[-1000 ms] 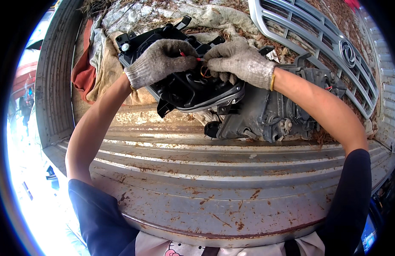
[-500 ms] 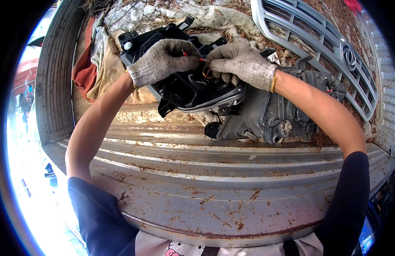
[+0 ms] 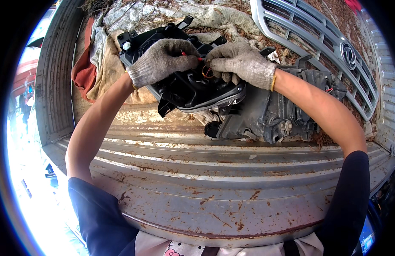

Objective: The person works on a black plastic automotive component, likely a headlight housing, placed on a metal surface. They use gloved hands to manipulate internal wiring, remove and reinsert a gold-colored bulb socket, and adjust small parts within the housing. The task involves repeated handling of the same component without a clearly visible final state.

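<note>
Both my hands wear grey knit work gloves and meet above a black headlight assembly (image 3: 184, 91) lying on cloth. My left hand (image 3: 165, 59) pinches a thin red wire (image 3: 200, 59), whose red end also pokes out above the thumb. Facing it, my right hand (image 3: 238, 62) is closed, thumb and fingertips pressed together at the wire's other end; what exactly they grip is too small to make out. An orange-yellow loop of wire (image 3: 206, 72) hangs just below the fingertips, over the housing. The gloves hide the headlight's upper middle.
A second, dusty headlight housing (image 3: 274, 113) lies to the right, under my right forearm. Behind it a silver car grille (image 3: 310, 38) leans at the far right. Everything rests in a rusty ribbed metal truck bed (image 3: 214, 179). Crumpled cloths (image 3: 110, 64) and dry needles lie around.
Hardly anything differs. Both hands stay over the headlight, with only a slight shift of the fingertips and the red wire between them.
</note>
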The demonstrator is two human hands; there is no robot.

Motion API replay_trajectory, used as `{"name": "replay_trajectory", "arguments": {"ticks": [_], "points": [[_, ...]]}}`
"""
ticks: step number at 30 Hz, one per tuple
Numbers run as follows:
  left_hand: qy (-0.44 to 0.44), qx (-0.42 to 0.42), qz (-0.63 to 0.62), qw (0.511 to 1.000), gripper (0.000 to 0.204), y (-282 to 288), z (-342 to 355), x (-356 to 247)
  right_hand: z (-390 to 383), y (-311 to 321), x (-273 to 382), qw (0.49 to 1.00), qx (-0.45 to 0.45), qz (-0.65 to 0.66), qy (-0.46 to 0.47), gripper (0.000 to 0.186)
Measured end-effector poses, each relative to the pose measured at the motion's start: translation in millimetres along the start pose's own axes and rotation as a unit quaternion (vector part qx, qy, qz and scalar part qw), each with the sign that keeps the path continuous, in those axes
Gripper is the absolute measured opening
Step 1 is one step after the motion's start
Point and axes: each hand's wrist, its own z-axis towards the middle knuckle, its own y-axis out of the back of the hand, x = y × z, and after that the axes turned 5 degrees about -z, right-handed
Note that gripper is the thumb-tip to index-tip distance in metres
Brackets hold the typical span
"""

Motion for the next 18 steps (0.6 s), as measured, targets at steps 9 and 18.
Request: {"name": "replay_trajectory", "arguments": {"ticks": [9,18], "points": [[0.012,-0.006,-0.010,1.000,0.024,-1.0,0.9,0.5,5.2,2.6,-2.6,0.998,0.005,0.052,-0.029,0.020],[-0.013,-0.006,0.028,1.000,0.020,-0.2,1.6,0.2,3.6,2.9,-1.3,1.000,0.011,0.027,-0.013,0.020]]}}
